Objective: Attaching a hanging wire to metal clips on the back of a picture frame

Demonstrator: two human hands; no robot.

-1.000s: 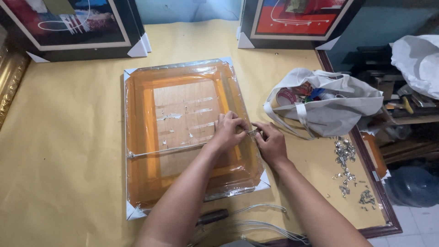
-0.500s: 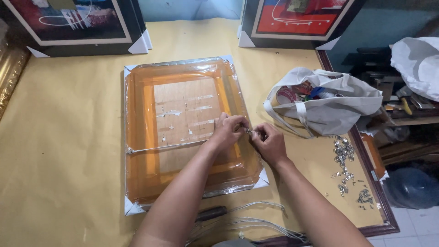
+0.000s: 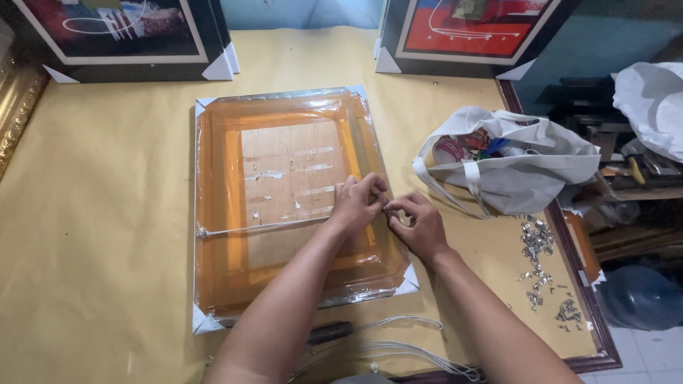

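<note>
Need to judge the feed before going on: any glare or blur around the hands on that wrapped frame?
Head view: sharp, evenly lit; left hand and right hand crisp. Plastic wrap on the orange frame throws small white glints near its centre and top edge. Shelves at right are dim.

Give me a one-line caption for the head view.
Both hands, left and right, pinch a cord at the wrapped orange frame's right edge.

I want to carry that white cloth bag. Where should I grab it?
Probably by the strap loops hanging down the white cloth bag's front left side. Come from the left, near the right hand; the top gapes open, full of things.
</note>
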